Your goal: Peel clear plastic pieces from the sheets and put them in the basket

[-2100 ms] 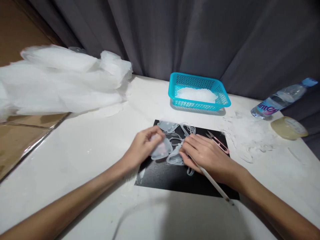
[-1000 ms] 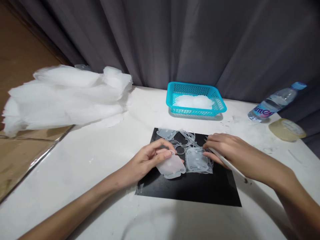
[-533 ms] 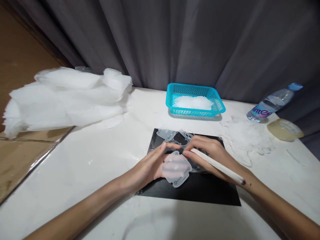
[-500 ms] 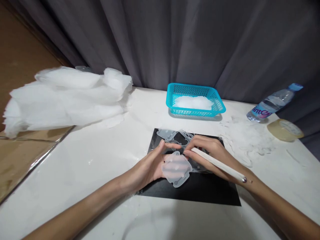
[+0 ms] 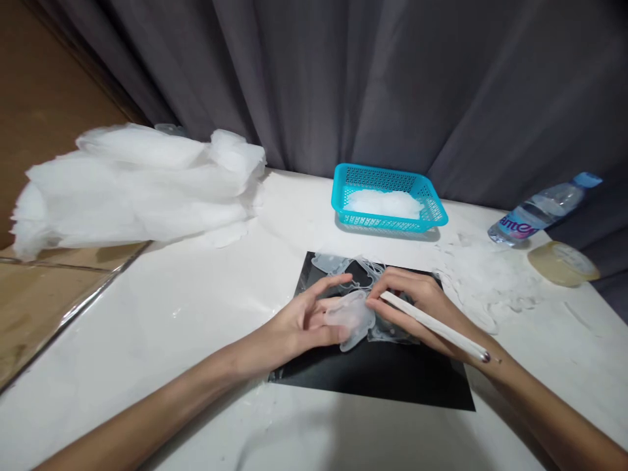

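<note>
My left hand [image 5: 308, 319] pinches a translucent, rounded plastic piece [image 5: 354, 316] over a black mat [image 5: 392, 376], thumb under it and the other fingers spread. My right hand [image 5: 417, 304] grips a thin white stick [image 5: 436, 327] like a pen, its tip against the piece's right edge. Under my right hand lies another flat clear piece [image 5: 392, 335]. More clear pieces and thin offcut strips [image 5: 343, 265] lie at the mat's far edge.
A turquoise basket [image 5: 432, 208] holding white bits stands behind the mat. White scraps [image 5: 481, 275] lie to the right, with a water bottle [image 5: 542, 209] and a tape roll [image 5: 562, 263] beyond. A heap of white sheets [image 5: 137, 183] fills the left.
My left hand lifted one clear piece off the mat and turned it toward my right hand. My right hand came back from the right with the stick and set its tip on the piece.
</note>
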Action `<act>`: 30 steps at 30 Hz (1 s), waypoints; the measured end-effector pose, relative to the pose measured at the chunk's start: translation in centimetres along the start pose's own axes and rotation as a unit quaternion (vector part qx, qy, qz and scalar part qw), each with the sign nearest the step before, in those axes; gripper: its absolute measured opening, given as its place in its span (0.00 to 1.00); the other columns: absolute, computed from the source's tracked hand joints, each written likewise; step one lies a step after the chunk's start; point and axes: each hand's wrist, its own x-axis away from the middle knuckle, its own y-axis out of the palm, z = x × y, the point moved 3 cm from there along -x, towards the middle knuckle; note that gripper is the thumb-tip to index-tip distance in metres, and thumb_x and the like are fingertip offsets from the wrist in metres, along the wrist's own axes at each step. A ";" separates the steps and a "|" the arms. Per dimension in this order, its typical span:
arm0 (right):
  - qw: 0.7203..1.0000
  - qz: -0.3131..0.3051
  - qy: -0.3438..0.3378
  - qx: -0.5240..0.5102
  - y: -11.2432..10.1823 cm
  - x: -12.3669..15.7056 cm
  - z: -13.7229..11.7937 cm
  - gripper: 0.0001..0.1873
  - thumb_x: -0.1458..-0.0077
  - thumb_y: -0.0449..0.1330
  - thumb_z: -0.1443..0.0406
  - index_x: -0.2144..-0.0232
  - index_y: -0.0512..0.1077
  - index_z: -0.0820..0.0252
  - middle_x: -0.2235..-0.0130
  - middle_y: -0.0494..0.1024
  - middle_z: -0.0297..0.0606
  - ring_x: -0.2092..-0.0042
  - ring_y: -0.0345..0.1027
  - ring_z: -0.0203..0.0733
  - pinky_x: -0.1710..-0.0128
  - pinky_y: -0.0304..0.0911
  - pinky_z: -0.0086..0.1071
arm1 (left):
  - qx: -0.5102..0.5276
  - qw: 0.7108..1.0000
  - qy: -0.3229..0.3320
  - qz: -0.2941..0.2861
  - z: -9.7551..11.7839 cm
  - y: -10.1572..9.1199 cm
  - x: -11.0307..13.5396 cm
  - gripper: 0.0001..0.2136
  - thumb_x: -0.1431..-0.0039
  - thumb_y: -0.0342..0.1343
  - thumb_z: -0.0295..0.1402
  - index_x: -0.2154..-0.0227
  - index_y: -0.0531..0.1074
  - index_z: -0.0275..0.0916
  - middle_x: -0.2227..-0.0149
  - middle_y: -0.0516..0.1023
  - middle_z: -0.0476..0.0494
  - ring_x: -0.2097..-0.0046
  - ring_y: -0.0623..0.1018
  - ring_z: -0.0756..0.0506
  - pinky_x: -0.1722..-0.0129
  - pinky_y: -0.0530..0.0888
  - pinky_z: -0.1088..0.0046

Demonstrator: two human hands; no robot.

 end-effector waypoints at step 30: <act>0.957 0.006 -0.223 0.188 -1.9 0.9 -1.6 0.05 0.34 0.59 0.71 0.56 0.73 0.61 0.61 0.78 0.39 0.61 0.69 0.42 0.62 0.65 0.37 | -0.282 0.940 0.194 0.002 0.7 -0.9 0.8 0.15 0.25 0.51 0.32 0.41 0.73 0.48 0.44 0.81 0.44 0.44 0.81 0.43 0.42 0.77 0.65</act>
